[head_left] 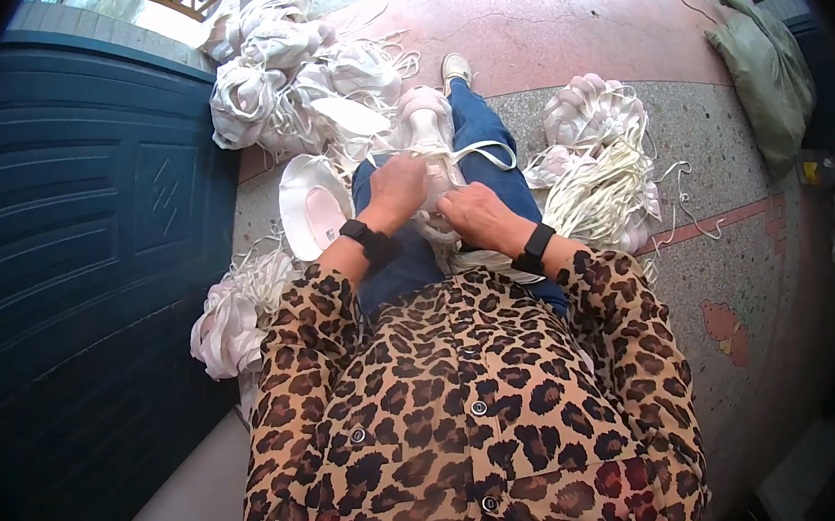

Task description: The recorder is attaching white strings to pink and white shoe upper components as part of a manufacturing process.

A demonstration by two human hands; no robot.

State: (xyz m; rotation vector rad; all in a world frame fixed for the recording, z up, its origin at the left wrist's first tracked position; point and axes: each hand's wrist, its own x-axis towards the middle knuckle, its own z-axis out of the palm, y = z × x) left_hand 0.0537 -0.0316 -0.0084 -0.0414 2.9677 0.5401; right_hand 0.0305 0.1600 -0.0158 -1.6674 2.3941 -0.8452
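Observation:
A pale pink and white shoe upper [424,119] lies lengthwise on my lap, its rounded toe pointing away from me. My left hand [401,190] is closed over its left side, pinching a cream shoelace [489,149] that loops out to the right across my thigh. Lower down, my right hand [482,216] has its fingers bent and closed on the upper's right edge near the opening. The fingertips of both hands are partly hidden. Beside my left knee rests a white upper with a pink insole [325,214].
Heaped white uppers with laces [264,79] lie ahead on the left, and another bunch [237,318] by the dark blue door [79,193]. At right, a bundle of cream laces [597,188] lies over pinkish uppers [594,108]. A grey-green sack [767,81] stands farther right.

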